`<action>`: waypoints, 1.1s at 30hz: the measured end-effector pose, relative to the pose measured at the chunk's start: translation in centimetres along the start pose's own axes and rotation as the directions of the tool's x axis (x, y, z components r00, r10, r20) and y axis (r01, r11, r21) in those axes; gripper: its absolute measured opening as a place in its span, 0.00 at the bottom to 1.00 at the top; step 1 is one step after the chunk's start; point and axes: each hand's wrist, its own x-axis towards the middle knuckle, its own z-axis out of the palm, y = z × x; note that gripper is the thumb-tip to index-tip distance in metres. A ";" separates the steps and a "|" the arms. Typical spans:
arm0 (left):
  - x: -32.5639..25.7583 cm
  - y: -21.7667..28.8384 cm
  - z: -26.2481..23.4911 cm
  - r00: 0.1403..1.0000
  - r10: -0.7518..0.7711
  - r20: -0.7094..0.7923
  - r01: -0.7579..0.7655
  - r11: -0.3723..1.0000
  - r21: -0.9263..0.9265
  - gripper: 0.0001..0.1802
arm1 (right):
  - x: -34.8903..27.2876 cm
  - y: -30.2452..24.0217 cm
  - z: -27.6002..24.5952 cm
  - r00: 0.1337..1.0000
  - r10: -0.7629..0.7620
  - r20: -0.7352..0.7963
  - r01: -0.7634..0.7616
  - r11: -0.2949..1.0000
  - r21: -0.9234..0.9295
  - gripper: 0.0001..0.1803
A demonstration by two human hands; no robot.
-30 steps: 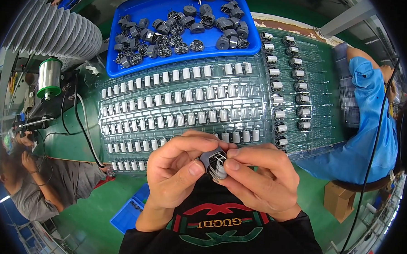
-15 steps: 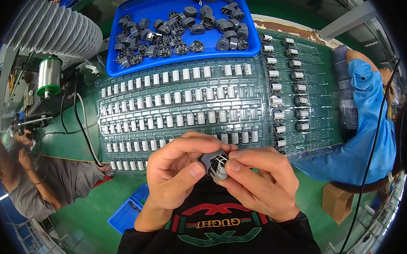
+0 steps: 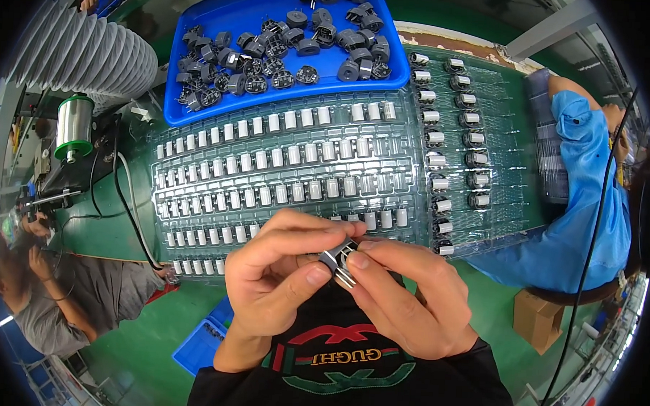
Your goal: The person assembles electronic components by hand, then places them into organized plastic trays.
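Note:
Both hands meet close in front of my chest, around one small dark grey plastic part with metal prongs [image 3: 329, 259]. My left hand [image 3: 275, 270] pinches its left side between thumb and fingers. From the other side, the thumb and fingertips of my right hand [image 3: 412, 294] press on it beside the prongs, which point down and toward me. Fingertips hide much of the part. Just beyond my hands lies a clear plastic tray [image 3: 266, 215] with rows of white cylindrical components [image 3: 294, 154] in its pockets.
A blue bin [image 3: 171, 98] of loose dark grey round parts [image 3: 307, 74] stands at the back. To the right, another clear tray [image 3: 457, 161] holds two columns of cylinders. A solder wire spool [image 3: 74, 127] and ribbed duct [image 3: 85, 55] are left. People sit on both sides.
The part has turned in my fingers: its prongs now point down toward me, and the light cylinder seen at its side earlier is no longer visible. The view has shifted slightly.

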 end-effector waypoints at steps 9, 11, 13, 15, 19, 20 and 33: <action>0.1 -1.0 0.0 0.997 -0.014 0.077 0.019 0.998 -0.066 0.15 | -0.9 0.5 -0.5 0.981 0.194 0.017 -0.195 0.978 0.072 0.22; -0.7 -0.9 -0.3 0.949 -0.314 -0.014 0.314 0.949 -0.027 0.15 | -0.9 0.9 -1.3 0.948 0.282 0.149 -0.302 0.944 0.135 0.21; -0.8 -1.4 0.1 0.932 -0.361 0.029 0.362 0.930 -0.059 0.16 | -1.9 1.8 -1.9 0.947 0.295 0.126 -0.311 0.942 0.125 0.20; -0.5 -1.3 1.0 0.900 -0.417 0.127 0.421 0.907 -0.001 0.18 | -2.7 2.0 -3.4 0.900 0.350 0.261 -0.421 0.853 0.309 0.21; 0.1 -1.2 2.7 0.816 -0.537 0.216 0.548 0.837 0.011 0.19 | -4.7 2.3 -5.2 0.886 0.435 0.161 -0.463 0.800 0.382 0.19; 0.3 -1.0 3.8 0.808 -0.555 0.197 0.576 0.815 -0.066 0.19 | -4.9 2.2 -5.6 0.860 0.495 0.126 -0.500 0.767 0.402 0.17; 1.2 -4.5 7.5 0.865 -0.102 0.491 -0.452 0.267 0.851 0.39 | -7.0 5.6 -10.2 0.548 0.827 -0.126 -0.831 0.521 -0.194 0.13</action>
